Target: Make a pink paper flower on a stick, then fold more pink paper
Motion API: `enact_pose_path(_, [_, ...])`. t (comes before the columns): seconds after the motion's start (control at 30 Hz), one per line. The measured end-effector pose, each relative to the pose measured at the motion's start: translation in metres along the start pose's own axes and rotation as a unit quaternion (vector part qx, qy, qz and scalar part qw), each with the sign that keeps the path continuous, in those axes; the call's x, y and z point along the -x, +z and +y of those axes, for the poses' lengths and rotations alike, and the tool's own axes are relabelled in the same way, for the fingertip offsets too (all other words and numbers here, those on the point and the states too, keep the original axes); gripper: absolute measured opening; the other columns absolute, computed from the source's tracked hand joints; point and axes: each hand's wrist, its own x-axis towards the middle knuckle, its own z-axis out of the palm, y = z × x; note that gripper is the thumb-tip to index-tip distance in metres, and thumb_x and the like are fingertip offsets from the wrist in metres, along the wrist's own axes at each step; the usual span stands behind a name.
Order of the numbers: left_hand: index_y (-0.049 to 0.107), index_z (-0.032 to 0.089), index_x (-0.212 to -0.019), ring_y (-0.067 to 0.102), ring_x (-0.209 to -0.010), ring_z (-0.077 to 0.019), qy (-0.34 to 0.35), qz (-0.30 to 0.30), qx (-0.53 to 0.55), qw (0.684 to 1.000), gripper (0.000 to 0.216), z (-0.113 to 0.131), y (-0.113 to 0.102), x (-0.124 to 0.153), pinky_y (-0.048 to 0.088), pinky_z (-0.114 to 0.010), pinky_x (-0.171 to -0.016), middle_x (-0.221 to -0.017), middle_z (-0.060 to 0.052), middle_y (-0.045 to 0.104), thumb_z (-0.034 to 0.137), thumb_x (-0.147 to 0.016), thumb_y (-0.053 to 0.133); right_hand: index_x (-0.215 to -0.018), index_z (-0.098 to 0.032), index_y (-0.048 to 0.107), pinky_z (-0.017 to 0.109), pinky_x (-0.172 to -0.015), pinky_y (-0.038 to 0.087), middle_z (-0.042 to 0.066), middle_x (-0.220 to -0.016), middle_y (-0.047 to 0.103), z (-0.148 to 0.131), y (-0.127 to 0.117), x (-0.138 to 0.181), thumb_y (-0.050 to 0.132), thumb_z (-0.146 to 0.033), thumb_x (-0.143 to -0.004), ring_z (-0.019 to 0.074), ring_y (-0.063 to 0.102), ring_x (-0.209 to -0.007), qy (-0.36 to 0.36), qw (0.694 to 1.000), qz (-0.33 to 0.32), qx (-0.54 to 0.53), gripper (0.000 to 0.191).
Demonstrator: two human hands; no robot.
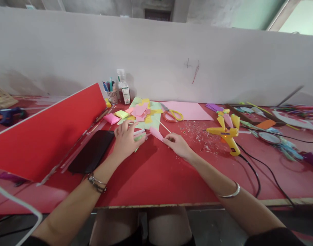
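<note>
My left hand [125, 138] rests on the red table [151, 177], fingers bent over a green and white paper piece [140, 136]. My right hand [177, 145] lies beside it, fingers pinched on a thin wooden stick [164, 127] that carries a pink paper cone [156, 133]. Just beyond both hands lies a pile of pink, yellow and green paper scraps [142, 112]. A black phone [92, 153] lies flat to the left of my left hand.
A yellow glue gun [225, 133] stands at the right, its black cord [251, 171] trailing to the table edge. Orange-handled scissors [171, 114] lie on a pink sheet [189, 111]. A red board [43, 133] leans at left. A pen cup [111, 94] and bottle [124, 90] stand by the wall.
</note>
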Motion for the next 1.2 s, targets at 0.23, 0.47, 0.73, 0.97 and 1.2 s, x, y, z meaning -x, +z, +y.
enact_pose_path(0.23, [0.061,0.021,-0.084,0.047,-0.092,-0.0208,0.064,-0.032,0.095,0.993,0.021,0.013,-0.007,0.003,0.032,-0.036,-0.080,-0.091,-0.003,0.059,0.035,-0.077,0.047,-0.058,-0.018,0.048,0.024,-0.058,0.032,-0.005,-0.053,0.044,0.006,0.003,-0.004,0.053,-0.034,-0.065,0.0082,0.041,-0.053,0.003,0.964,0.072,-0.254,0.018])
enact_pose_path(0.47, [0.059,0.019,-0.082,0.052,-0.083,-0.0199,0.070,-0.134,0.224,0.963,0.024,0.023,-0.005,0.004,0.033,-0.038,-0.081,-0.084,-0.003,0.062,0.036,-0.073,0.045,-0.058,-0.019,0.049,0.023,-0.058,0.033,-0.006,-0.054,0.044,-0.006,0.010,0.003,0.062,-0.039,-0.060,0.0074,0.040,-0.054,-0.026,0.935,-0.011,-0.352,0.024])
enact_pose_path(0.73, [0.052,0.015,-0.095,0.049,-0.099,-0.0208,0.011,-0.170,0.459,0.872,0.038,0.019,0.005,0.005,0.037,-0.034,-0.087,-0.103,-0.010,0.056,0.043,-0.070,0.046,-0.053,-0.017,0.049,0.020,-0.051,0.031,-0.007,-0.050,0.046,-0.014,0.011,0.012,0.068,-0.040,-0.056,0.0047,0.040,-0.049,0.011,0.898,-0.179,-0.401,0.031])
enact_pose_path(0.97, [0.055,0.016,-0.076,0.053,-0.067,-0.0138,-0.036,-0.137,0.575,0.805,0.036,0.016,0.004,0.002,0.044,-0.026,-0.064,-0.072,-0.003,0.058,0.050,-0.064,0.054,-0.055,-0.015,0.052,0.020,-0.049,0.035,-0.006,-0.052,0.051,-0.012,0.012,0.014,0.070,-0.037,-0.056,0.0044,0.046,-0.049,0.037,0.881,-0.253,-0.397,0.028])
enact_pose_path(1.2, [0.048,0.019,-0.063,0.040,-0.050,-0.0092,-0.106,-0.098,0.583,0.800,0.026,0.010,0.010,0.001,0.037,-0.023,-0.051,-0.051,0.004,0.041,0.045,-0.066,0.049,-0.065,-0.016,0.057,0.020,-0.052,0.040,-0.002,-0.059,0.059,-0.010,0.011,0.010,0.069,-0.036,-0.057,0.0065,0.055,-0.054,0.067,0.885,-0.210,-0.409,0.024])
